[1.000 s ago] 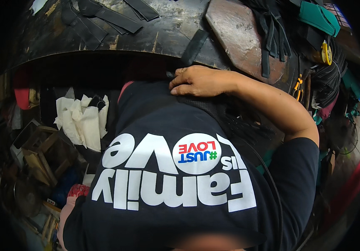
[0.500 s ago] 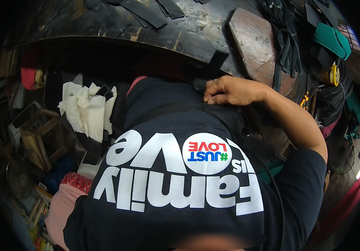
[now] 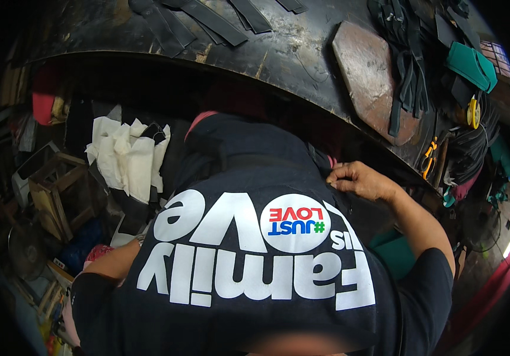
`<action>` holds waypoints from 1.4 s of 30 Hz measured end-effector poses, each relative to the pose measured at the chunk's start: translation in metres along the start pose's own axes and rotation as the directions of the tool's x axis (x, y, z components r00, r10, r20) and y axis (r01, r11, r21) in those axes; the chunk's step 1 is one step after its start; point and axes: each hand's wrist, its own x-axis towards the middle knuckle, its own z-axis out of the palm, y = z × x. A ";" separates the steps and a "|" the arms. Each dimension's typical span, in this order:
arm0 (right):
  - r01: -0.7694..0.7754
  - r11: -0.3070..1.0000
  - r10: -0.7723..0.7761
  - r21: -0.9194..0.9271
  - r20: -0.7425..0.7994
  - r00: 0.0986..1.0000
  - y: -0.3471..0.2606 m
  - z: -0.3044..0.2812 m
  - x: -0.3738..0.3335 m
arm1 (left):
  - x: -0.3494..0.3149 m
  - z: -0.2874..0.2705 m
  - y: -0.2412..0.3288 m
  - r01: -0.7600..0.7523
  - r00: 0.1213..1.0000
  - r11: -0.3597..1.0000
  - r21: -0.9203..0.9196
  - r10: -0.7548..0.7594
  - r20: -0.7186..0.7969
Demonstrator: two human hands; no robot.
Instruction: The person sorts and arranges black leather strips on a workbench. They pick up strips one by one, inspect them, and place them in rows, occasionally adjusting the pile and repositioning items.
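Observation:
My right hand (image 3: 363, 180) is beside my waist, its fingers curled together against the dark cloth at the side of my black shirt (image 3: 293, 178). Whatever is between those fingertips, if anything, is too dark to make out. On the other side my left forearm (image 3: 115, 261) is bent downward along my body. The left hand itself is hidden behind the shirt, beyond the wrist. Large white lettering and a round coloured print cover the shirt front.
Black strips (image 3: 210, 21) lie on a worn dark table (image 3: 290, 62). Right of them are an octagonal brown board (image 3: 359, 65), black straps (image 3: 408, 83), orange-handled scissors (image 3: 428, 159) and a teal piece (image 3: 471, 66). At left, cream cloth (image 3: 126, 157) is heaped near a wooden frame (image 3: 59, 184).
My right hand has drawn back from the table edge toward my waist; the dark piece near its fingers no longer shows. My left forearm has come into view at the lower left.

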 end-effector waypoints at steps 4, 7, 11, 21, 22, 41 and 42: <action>-0.072 0.996 0.071 0.061 0.027 0.997 0.013 0.018 -0.012 | -0.003 -0.007 0.003 -0.028 1.000 1.000 0.001 0.028 0.008; -0.125 0.990 0.124 0.066 0.029 0.992 0.017 0.026 -0.013 | -0.006 -0.015 0.006 -0.068 0.997 0.998 -0.009 0.069 0.029; -0.074 0.996 0.075 -0.042 0.015 0.997 0.011 0.016 0.001 | -0.009 -0.038 0.018 -0.134 0.989 0.991 -0.002 0.134 0.057; 0.134 0.663 -0.180 -0.737 0.016 0.983 -0.116 -0.033 0.009 | -0.075 -0.160 0.208 -0.036 0.898 0.838 0.545 0.266 -0.350; 0.190 0.616 -0.221 -0.764 0.064 0.973 -0.133 -0.033 0.013 | -0.070 -0.163 0.231 -0.227 0.781 0.772 0.594 0.508 -0.362; 0.740 0.566 -0.534 0.362 -0.524 0.664 -0.177 -0.033 0.161 | 0.011 -0.197 0.309 -0.995 -0.048 -0.098 -0.014 0.605 -0.795; 0.660 0.612 -0.473 0.436 -0.466 0.747 -0.171 -0.028 0.168 | 0.007 -0.202 0.305 -0.994 -0.106 -0.091 0.064 0.599 -0.793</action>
